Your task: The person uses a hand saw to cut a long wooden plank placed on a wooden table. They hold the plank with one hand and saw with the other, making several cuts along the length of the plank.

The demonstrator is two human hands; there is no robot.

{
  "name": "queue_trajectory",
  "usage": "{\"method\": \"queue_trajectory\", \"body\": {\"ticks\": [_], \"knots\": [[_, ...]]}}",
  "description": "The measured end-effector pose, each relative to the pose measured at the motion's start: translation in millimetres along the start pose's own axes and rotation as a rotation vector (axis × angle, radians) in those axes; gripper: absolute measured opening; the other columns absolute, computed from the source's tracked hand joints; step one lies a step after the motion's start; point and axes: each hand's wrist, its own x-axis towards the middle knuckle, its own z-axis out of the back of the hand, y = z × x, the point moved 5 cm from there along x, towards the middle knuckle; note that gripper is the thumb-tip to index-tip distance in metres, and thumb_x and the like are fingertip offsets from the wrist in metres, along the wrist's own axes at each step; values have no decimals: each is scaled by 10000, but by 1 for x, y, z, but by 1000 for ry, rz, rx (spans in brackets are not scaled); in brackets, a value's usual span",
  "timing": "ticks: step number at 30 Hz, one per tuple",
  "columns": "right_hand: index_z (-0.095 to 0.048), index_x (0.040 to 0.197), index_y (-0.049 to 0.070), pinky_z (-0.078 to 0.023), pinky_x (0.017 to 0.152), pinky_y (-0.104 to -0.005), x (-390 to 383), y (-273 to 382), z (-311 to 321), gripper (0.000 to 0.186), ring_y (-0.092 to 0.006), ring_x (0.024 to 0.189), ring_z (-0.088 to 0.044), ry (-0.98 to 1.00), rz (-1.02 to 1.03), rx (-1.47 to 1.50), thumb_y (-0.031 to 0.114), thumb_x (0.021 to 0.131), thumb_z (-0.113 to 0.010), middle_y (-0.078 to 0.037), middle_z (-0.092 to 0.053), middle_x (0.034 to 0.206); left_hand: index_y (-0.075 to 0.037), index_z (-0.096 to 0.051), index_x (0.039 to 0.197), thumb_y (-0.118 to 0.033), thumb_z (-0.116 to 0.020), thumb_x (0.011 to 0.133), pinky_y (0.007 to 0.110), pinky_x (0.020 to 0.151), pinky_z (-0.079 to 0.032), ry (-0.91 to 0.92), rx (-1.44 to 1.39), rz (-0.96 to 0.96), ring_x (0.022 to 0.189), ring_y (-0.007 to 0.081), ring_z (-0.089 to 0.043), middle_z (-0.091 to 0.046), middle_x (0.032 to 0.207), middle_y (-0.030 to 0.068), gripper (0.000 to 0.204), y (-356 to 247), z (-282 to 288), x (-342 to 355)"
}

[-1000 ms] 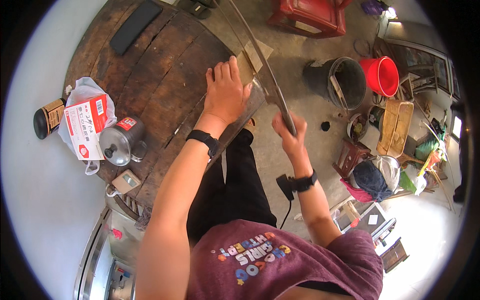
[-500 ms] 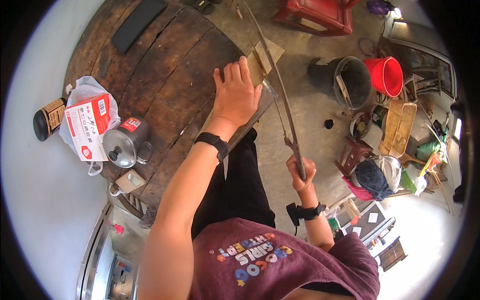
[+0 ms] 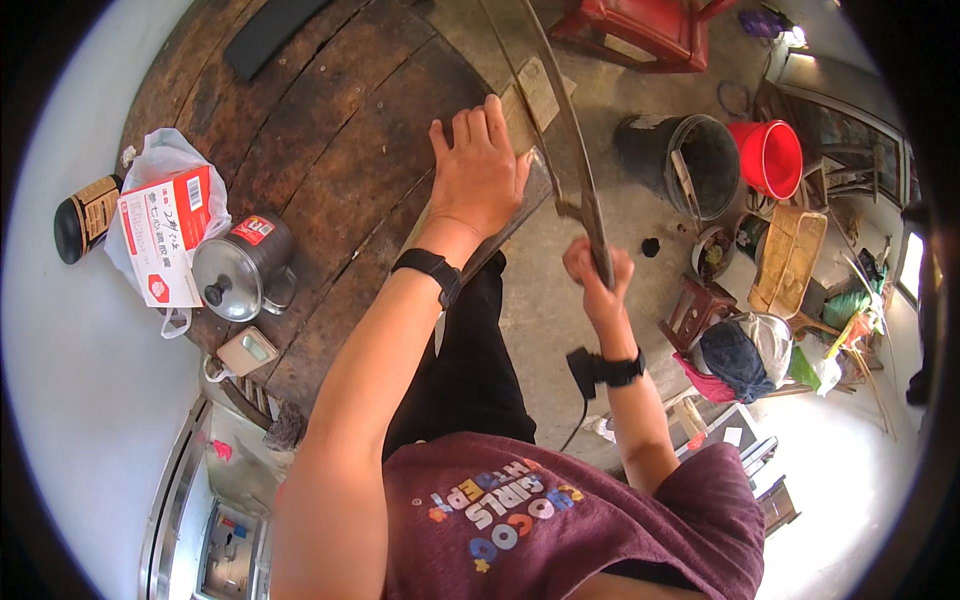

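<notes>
My right hand (image 3: 598,270) is wrapped around the lower end of a bow saw (image 3: 573,120) with a curved wooden frame. Its thin straight blade crosses a pale wooden board (image 3: 541,92) that juts past the edge of the dark wooden table (image 3: 330,150). The saw's far end runs out of the picture at the top. My left hand (image 3: 480,165) lies on the board with fingers stretched out and thumb apart, close to the blade. Part of the board is hidden under this hand and forearm. Whether the blade has cut into the wood, I cannot tell.
On the table are a metal pot with lid (image 3: 238,275), a red-and-white box (image 3: 165,235) in a plastic bag, a dark bottle (image 3: 85,220), a small beige device (image 3: 247,351) and a black case (image 3: 270,38). Beyond stand a red stool (image 3: 640,35), black bucket (image 3: 690,165) and red bucket (image 3: 770,160).
My right hand has moved up and away from my body, pushing the saw forward along the board. My left hand stays on the board. The view has shifted slightly.
</notes>
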Motion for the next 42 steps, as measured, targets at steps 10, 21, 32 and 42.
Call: {"method": "queue_trajectory", "body": {"ticks": [10, 21, 32, 42], "knots": [[-602, 796, -6, -359, 506, -340, 3, 6, 9, 75, -218, 503, -483, 31, 146, -172, 20, 857, -636, -98, -459, 594, 106, -338, 1466, -402, -605, 955, 530, 1066, -384, -32, -34, -37, 1150, 334, -508, -516, 1225, 199, 768, 3, -3, 1], [-588, 798, -24, -392, 538, -292, -28, 6, 14, 69, -170, 527, -504, -25, -45, 181, 8, 843, -629, -86, -504, 599, 92, -332, 1485, -402, -585, 972, 586, 1047, -398, -2, 70, -61, 1175, 332, -509, -519, 1242, 196, 755, -4, -1, -1], [-582, 792, -18, -350, 494, -299, -41, 10, 25, 176, -124, 505, -430, -16, -20, -160, 89, 912, -655, -50, -475, 587, 119, -322, 1475, -379, -604, 962, 521, 1031, -407, -12, 77, -85, 1150, 341, -511, -515, 1244, 212, 768, -3, -2, 2], [-611, 829, -16, -336, 489, -294, -28, 59, 18, 194, -136, 478, -427, 42, 72, -134, 142, 916, -679, -25, -463, 561, 94, -354, 1467, -402, -630, 938, 581, 1042, -399, -9, 65, -83, 1163, 316, -511, -530, 1224, 180, 776, -3, -5, 2]]}}
